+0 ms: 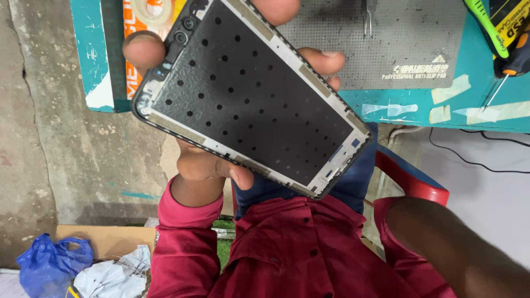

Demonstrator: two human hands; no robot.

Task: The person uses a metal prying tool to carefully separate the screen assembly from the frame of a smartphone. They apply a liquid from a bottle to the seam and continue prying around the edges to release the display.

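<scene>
Item, left: crumpled blue plastic bag (52, 264) on the floor. Centre: our left hand (212, 165), fingers wrapped around the edges of a black rectangular phone frame panel with a perforated dark sheet (251, 94), held tilted above the lap, stripped of other parts. Right: our right forearm (458, 248) low, hand out of view, grip untellable; grey anti-slip mat (397, 44), green-handled screwdriver (486, 27) on the teal bench (419, 113)

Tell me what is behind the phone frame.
The left hand grips the phone frame, fingers wrapping its edges. Its palm is covered, as is part of the grey mat.
</scene>
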